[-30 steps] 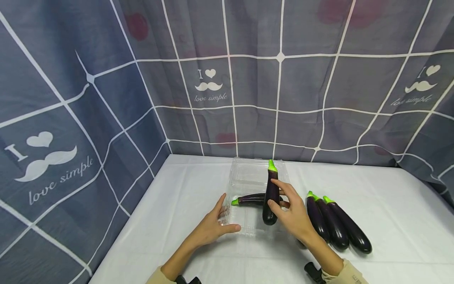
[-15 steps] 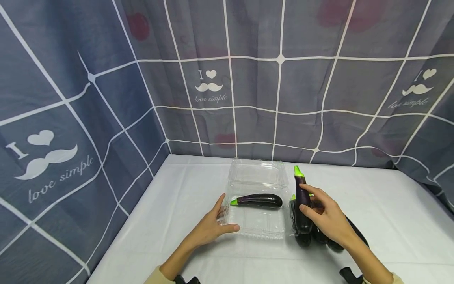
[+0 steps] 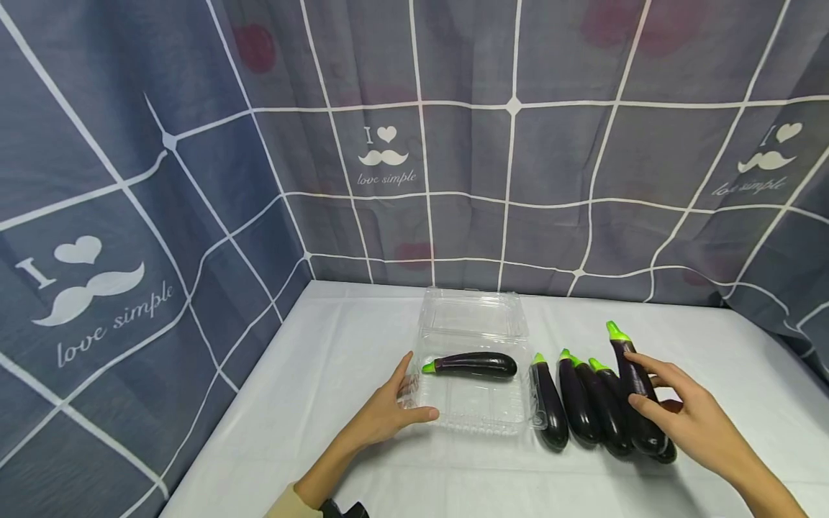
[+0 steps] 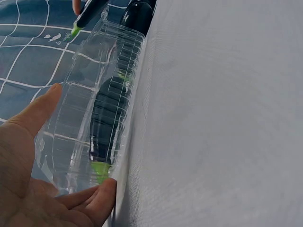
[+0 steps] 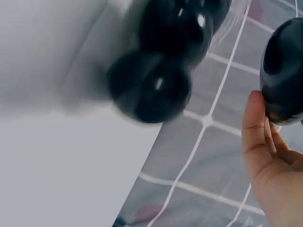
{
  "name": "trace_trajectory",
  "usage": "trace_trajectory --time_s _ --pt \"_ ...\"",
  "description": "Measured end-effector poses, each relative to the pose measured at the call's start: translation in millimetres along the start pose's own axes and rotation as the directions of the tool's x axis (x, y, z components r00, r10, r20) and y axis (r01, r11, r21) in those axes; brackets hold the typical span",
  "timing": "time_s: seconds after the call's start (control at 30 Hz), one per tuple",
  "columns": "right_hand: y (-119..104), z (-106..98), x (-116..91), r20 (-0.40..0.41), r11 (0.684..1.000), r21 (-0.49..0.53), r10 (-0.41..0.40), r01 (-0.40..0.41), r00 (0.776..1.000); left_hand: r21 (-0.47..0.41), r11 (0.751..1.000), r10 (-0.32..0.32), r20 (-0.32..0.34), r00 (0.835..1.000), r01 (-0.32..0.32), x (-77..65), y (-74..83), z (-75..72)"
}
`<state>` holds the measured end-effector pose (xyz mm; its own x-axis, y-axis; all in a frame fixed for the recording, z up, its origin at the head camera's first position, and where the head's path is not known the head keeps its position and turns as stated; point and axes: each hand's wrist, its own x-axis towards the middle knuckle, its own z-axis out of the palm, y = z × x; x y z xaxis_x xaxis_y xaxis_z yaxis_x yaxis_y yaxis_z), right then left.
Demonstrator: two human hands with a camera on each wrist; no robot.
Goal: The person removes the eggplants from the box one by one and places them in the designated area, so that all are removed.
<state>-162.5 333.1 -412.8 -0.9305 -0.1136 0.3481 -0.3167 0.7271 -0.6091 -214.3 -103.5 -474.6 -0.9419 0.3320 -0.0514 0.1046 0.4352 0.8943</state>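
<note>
My right hand (image 3: 696, 414) grips an eggplant (image 3: 636, 388), dark purple with a green stem end, between thumb and fingers. It is held just above the right end of a row of eggplants (image 3: 578, 403) on the table, partly covering that end. In the right wrist view, the held eggplant (image 5: 284, 71) is apart from the row. A clear plastic clamshell box (image 3: 469, 410) lies with its lid (image 3: 474, 313) laid back. One eggplant (image 3: 476, 365) lies crosswise inside it. My left hand (image 3: 385, 417) rests against the box's left end, thumb and fingers spread.
A white cloth (image 3: 363, 331) covers the table. Behind and to the left hang grey-blue checked curtains (image 3: 466, 158) that meet the table edge. The row's leftmost eggplant (image 3: 549, 406) lies close beside the box's right edge.
My right hand has carried its eggplant from above the box rightward, over the row, to the row's far right end. The left hand and the box stay where they were.
</note>
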Motion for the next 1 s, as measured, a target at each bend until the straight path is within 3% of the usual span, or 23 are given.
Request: trace_trajectory --time_s 0.3,0.53,0.83,1.0 --pt "38.5 -25.8 -10.3 0.004 0.985 -0.118 0.129 -0.128 0.992 -0.006 1.0 -0.007 0.0 1.0 0.007 -2.4 0.4 -2.4" --pt "58.8 -34.3 -7.3 0.091 0.95 -0.181 0.273 -0.253 0.958 -0.002 1.0 -0.006 -0.004 1.0 0.006 -2.2 1.2 -2.9" --pt "73.3 -29.2 -11.3 0.174 0.935 -0.192 0.331 -0.297 0.928 -0.002 1.0 0.009 0.006 1.0 -0.009 -0.6 -1.4 -0.5" --pt "77.5 -23.1 -11.2 0.181 0.946 -0.197 0.295 -0.259 0.938 -0.001 1.0 0.013 0.005 1.0 -0.013 -1.7 -1.0 -0.1"
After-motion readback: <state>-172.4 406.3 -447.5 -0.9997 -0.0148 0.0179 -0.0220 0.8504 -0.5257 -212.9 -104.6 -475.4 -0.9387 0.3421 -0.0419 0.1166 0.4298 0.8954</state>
